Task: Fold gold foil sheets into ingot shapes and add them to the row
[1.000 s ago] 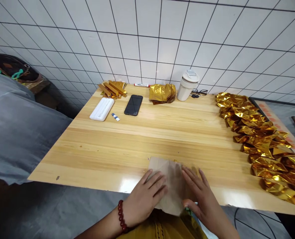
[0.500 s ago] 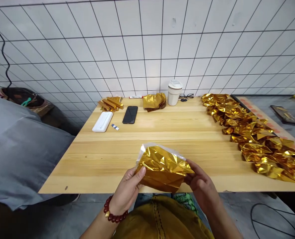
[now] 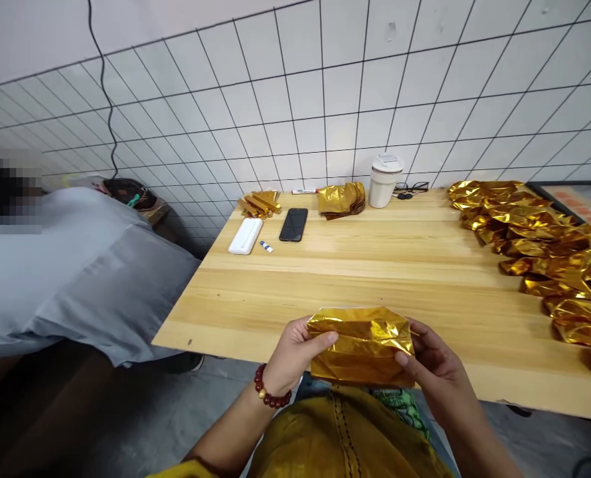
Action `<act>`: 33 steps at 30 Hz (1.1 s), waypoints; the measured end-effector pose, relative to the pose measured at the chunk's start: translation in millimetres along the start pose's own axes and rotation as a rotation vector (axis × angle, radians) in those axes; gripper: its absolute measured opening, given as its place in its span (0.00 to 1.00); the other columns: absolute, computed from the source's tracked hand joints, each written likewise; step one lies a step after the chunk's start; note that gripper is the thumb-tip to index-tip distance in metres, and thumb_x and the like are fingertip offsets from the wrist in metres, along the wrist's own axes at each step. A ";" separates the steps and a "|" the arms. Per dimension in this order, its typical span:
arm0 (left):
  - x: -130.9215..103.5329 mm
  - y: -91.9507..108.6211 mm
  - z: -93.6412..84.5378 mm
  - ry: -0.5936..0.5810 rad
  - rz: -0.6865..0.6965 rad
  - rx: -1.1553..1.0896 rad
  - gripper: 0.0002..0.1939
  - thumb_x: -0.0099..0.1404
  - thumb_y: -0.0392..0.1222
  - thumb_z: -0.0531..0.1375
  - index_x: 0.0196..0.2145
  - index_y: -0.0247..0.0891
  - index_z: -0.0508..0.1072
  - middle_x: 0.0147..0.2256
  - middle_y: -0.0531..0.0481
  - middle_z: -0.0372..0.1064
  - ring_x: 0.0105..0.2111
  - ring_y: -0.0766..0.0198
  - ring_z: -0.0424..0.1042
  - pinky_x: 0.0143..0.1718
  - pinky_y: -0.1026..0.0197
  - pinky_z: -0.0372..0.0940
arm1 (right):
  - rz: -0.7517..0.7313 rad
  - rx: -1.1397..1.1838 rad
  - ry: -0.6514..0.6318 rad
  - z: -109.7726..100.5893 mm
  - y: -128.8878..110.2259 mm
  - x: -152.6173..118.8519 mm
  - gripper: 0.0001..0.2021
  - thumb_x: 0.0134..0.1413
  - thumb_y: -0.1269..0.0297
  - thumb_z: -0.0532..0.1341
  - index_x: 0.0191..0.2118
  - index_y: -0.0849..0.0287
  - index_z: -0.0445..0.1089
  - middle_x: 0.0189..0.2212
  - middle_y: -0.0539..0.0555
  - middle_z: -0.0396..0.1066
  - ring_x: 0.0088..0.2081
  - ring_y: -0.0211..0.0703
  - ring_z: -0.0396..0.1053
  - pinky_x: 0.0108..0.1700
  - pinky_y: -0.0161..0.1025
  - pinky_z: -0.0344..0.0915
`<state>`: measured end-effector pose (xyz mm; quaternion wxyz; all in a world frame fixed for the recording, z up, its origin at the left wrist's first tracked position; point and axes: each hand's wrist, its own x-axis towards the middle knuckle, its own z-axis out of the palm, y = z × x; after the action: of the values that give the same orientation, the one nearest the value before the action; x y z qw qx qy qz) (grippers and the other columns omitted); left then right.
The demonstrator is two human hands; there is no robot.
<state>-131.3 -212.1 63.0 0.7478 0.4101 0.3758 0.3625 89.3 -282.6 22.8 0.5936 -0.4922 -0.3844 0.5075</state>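
Note:
Between my hands is a folded sheet of gold foil paper point(image 3: 360, 348), held above the table's front edge. My left hand point(image 3: 298, 352) grips its left side, the thumb lying across the front. At the right side, my right hand point(image 3: 435, 362) pinches the same foil paper with its thumb in front and fingers behind. The foil paper is creased lengthwise, with its top edge bent. Several folded gold foil pieces point(image 3: 549, 245) lie in rows on the table's right side. A stack of gold foil sheets point(image 3: 342, 199) sits near the wall.
On the wooden table point(image 3: 375, 272) are a white power bank point(image 3: 246, 236), a black phone point(image 3: 293, 224), a small blue-and-white tube point(image 3: 266, 246), gold strips point(image 3: 259, 204), a marker point(image 3: 304, 191), a white cup point(image 3: 385, 182) and glasses point(image 3: 415, 188). A person in grey point(image 3: 91, 265) is at left.
My view has swung left, bringing more of the other person in. The foil paper is now level, its white backing mostly out of sight, and my right thumb has come onto its front.

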 end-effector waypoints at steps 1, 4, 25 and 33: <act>1.5 -0.3 1.2 -0.015 0.000 0.002 0.16 0.55 0.45 0.69 0.37 0.31 0.79 0.33 0.45 0.78 0.33 0.62 0.75 0.40 0.61 0.68 | 0.025 0.002 -0.039 -0.1 -1.2 0.4 0.20 0.48 0.58 0.70 0.49 0.53 0.72 0.37 0.55 0.77 0.38 0.46 0.75 0.40 0.43 0.74; 8.1 0.0 3.8 -0.052 -0.006 -0.028 0.16 0.54 0.45 0.70 0.38 0.32 0.79 0.33 0.46 0.77 0.33 0.63 0.75 0.39 0.62 0.68 | 0.087 0.009 -0.060 -0.4 -5.8 5.2 0.12 0.49 0.58 0.69 0.40 0.56 0.76 0.36 0.55 0.78 0.37 0.46 0.76 0.41 0.43 0.74; 77.2 -1.6 -3.0 0.043 0.846 0.500 0.13 0.66 0.47 0.60 0.44 0.42 0.79 0.43 0.46 0.77 0.43 0.60 0.75 0.48 0.57 0.68 | -0.208 -0.276 0.281 -58.1 -15.1 38.9 0.23 0.49 0.51 0.68 0.50 0.52 0.71 0.45 0.57 0.76 0.48 0.48 0.73 0.52 0.49 0.69; 79.9 34.3 15.5 -0.414 0.536 0.316 0.17 0.58 0.53 0.66 0.39 0.39 0.81 0.37 0.45 0.79 0.40 0.56 0.77 0.44 0.55 0.71 | -0.195 -0.132 -0.018 -43.5 -8.6 47.4 0.17 0.43 0.53 0.72 0.41 0.48 0.75 0.38 0.54 0.77 0.40 0.49 0.75 0.42 0.48 0.73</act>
<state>-89.7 -135.7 78.1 0.6139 0.6691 0.1472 0.3922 141.8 -244.5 19.6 0.6031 -0.4859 -0.4684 0.4251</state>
